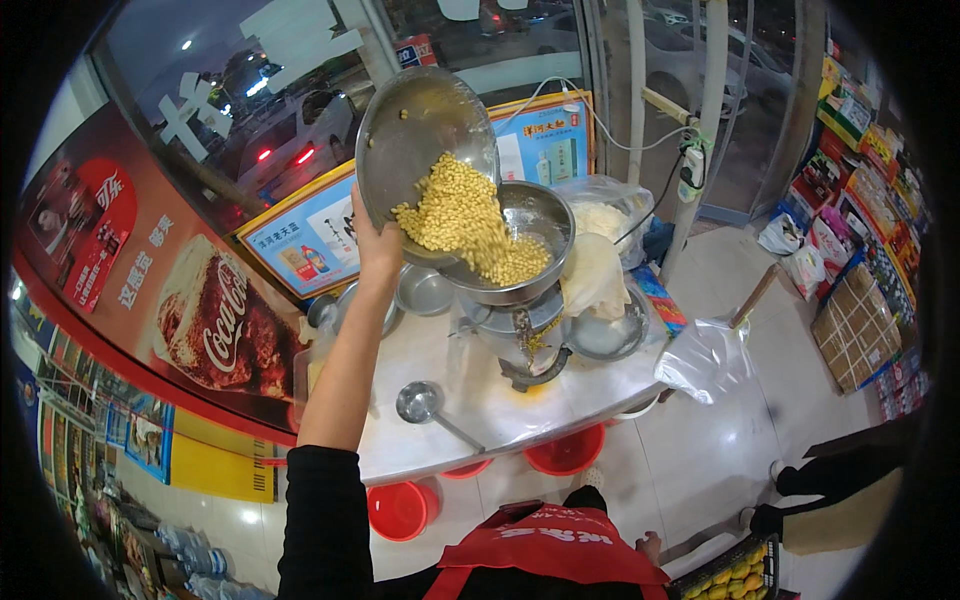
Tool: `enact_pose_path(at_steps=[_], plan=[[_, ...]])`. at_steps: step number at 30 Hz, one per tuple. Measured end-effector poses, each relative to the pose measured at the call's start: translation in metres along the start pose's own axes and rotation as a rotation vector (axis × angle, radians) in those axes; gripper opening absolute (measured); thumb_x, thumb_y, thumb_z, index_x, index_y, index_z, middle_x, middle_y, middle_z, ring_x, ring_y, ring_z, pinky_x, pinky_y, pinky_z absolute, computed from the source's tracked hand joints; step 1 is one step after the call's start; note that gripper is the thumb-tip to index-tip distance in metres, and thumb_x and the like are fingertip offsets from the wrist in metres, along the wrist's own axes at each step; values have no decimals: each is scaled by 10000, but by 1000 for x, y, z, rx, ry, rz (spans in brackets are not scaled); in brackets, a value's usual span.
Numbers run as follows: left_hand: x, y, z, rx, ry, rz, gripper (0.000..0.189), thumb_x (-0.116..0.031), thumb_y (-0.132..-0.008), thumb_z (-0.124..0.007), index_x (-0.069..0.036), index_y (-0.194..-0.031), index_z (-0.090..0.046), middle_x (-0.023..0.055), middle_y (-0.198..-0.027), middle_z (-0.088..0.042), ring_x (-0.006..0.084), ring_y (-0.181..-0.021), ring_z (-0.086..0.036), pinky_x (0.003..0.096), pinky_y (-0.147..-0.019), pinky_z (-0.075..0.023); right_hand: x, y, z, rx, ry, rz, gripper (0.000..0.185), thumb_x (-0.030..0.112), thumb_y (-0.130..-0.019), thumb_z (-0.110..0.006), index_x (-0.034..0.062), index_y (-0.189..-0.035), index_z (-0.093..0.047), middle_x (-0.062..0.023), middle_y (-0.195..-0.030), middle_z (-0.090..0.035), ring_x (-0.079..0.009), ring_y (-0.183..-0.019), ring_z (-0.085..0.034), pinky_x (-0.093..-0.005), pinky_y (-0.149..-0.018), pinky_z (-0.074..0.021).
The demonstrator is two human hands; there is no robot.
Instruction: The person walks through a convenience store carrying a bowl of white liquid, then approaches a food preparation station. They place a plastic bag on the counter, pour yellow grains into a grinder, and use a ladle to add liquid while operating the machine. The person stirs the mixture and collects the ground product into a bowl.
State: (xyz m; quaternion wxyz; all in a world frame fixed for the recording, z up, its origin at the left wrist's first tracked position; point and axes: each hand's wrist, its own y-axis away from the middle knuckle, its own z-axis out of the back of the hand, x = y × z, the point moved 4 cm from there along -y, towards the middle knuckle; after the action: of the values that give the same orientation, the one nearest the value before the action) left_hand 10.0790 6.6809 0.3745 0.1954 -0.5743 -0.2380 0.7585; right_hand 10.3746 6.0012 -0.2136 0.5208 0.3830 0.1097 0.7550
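My left hand (379, 244) grips the rim of a large stainless steel bowl (390, 142), tipped steeply over a grinder. Soaked yellow soybeans (450, 202) slide from it in a blurred stream. They land in the metal hopper (559, 221) of the grinding machine (517, 319), where a heap of beans lies. A pale filter cloth (596, 277) hangs at the hopper's right side. Below the cloth is a round metal pan (611, 330) with whitish residue. My right hand (649, 546) is low beside my red apron (547, 544), partly hidden; its fingers are too small to read.
A ladle (420, 403) lies on the metal table (480, 390). Behind stand a shallow metal bowl (424, 291) and a plastic bag of white pulp (600, 217). Red buckets (401, 512) sit below. A power strip (690, 176) hangs on a post. Another person's legs (810, 480) are at right.
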Motion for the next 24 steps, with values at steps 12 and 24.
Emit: enact_pose_path(at_steps=[12,24], plan=[[-93,57,-35,76,-392,-378,865,157,-675,-431,-80,-1468,-178,245,-1230,-422,412,-1113,-449,418,-978,-358,35,-3,12,-92,38,112,305,166,-732,-611,0,-986,-641,-264,-974,-616,-388,-960,-579,-439,-848,-467],[-16,39,-23,-15,-271,-581,610,-88,-916,-412,-20,-1465,-155,174,-1518,-175,313,-1403,-160,442,-1139,-147,44,13,11,-55,9,-98,338,207,-785,-538,51,-1068,-637,-183,-1076,-631,-358,-1071,-539,-422,-931,-446]])
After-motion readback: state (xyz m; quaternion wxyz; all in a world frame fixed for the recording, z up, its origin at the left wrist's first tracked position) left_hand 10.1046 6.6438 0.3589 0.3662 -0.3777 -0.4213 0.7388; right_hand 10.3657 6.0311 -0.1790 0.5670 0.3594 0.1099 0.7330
